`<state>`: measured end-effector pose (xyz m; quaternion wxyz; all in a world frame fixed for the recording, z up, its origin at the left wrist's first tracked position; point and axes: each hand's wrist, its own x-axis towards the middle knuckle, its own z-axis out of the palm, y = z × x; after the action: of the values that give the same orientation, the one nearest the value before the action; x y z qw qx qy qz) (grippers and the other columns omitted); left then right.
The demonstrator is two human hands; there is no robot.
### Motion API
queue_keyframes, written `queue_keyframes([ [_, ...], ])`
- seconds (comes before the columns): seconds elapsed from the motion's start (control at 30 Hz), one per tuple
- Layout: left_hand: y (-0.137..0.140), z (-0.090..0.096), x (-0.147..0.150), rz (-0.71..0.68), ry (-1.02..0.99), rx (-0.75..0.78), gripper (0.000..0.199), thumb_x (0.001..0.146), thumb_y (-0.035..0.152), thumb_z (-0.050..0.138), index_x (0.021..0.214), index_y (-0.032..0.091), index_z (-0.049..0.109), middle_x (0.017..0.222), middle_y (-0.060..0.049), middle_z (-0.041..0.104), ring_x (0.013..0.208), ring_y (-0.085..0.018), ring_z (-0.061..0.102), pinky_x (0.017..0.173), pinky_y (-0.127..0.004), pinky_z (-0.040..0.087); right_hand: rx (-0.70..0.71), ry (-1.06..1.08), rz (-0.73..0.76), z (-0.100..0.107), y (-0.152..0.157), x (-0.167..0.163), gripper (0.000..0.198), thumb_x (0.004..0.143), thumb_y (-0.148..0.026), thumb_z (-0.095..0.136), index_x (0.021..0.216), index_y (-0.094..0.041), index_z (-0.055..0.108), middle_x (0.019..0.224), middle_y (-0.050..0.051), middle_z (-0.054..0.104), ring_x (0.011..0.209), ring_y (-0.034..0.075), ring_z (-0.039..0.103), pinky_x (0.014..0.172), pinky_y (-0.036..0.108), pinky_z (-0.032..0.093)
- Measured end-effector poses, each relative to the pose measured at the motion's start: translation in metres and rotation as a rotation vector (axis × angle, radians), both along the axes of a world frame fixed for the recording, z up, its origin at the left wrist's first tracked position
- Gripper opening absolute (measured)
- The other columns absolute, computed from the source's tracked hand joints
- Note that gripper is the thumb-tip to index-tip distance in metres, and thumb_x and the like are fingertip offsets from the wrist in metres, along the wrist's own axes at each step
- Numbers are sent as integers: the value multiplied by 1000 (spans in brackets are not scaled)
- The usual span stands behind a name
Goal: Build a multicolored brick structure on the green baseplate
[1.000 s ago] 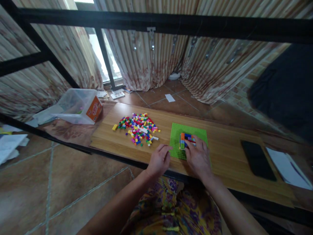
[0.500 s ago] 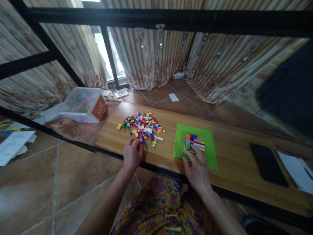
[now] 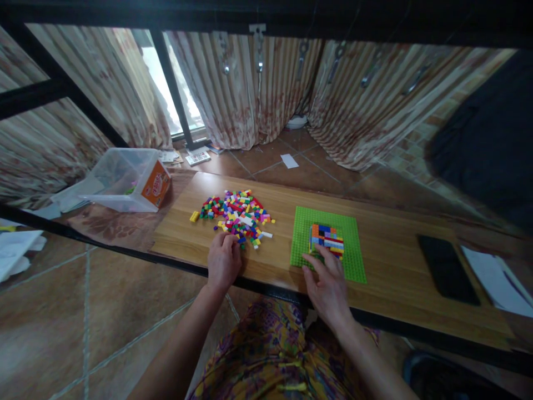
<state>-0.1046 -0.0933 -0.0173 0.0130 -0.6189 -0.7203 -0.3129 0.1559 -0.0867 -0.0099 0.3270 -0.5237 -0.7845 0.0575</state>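
My left hand (image 3: 224,262) rests on the wooden table at the near edge of a loose pile of small coloured toy bricks (image 3: 246,220). Its fingers are curled together and point down; whatever is between them is hidden. Over the green baseplate (image 3: 353,233) reaches my right hand (image 3: 328,286), its thumb and fingers apart. Those fingertips touch or hover just at the near side of a low block of joined bricks (image 3: 327,236) in orange, blue, white, red and yellow. Part of that block is covered by the fingers.
A clear plastic box (image 3: 125,178) with an orange label stands past the table's left end. A dark flat object (image 3: 447,269) and white paper (image 3: 497,278) lie at the right. A yellow brick (image 3: 194,216) sits left of the pile. A dark bar (image 3: 266,28) crosses above.
The whole view has shifted slightly, moving the table's things left in the picture. My right hand has drawn back a little toward the block's near side; my left stays by the pile.
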Motion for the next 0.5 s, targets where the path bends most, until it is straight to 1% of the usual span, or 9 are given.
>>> queue_keyframes([
  [0.17, 1, 0, 0, -46, 18, 20, 18, 85, 20, 52, 99, 18, 63, 104, -11, 60, 101, -24, 57, 88, -36, 49, -9, 9, 6, -4, -2, 1, 23, 92, -26, 49, 106, -22, 67, 131, 10, 53, 121, 26, 47, 99, 49, 43],
  [0.33, 5, -1, -1, -66, 25, 37, 16, 87, 24, 51, 93, 19, 65, 102, -10, 61, 99, -24, 58, 87, -36, 49, -18, 28, -9, -4, -4, -1, 24, 91, -24, 49, 107, -23, 66, 133, 10, 52, 120, 26, 47, 99, 49, 44],
  [0.5, 9, -2, -1, -84, 82, 43, 16, 89, 23, 48, 90, 17, 63, 102, -11, 62, 101, -25, 57, 88, -37, 48, -11, 70, -14, -2, -10, -5, 24, 90, -19, 49, 107, -22, 65, 131, 10, 53, 121, 26, 48, 99, 49, 43],
])
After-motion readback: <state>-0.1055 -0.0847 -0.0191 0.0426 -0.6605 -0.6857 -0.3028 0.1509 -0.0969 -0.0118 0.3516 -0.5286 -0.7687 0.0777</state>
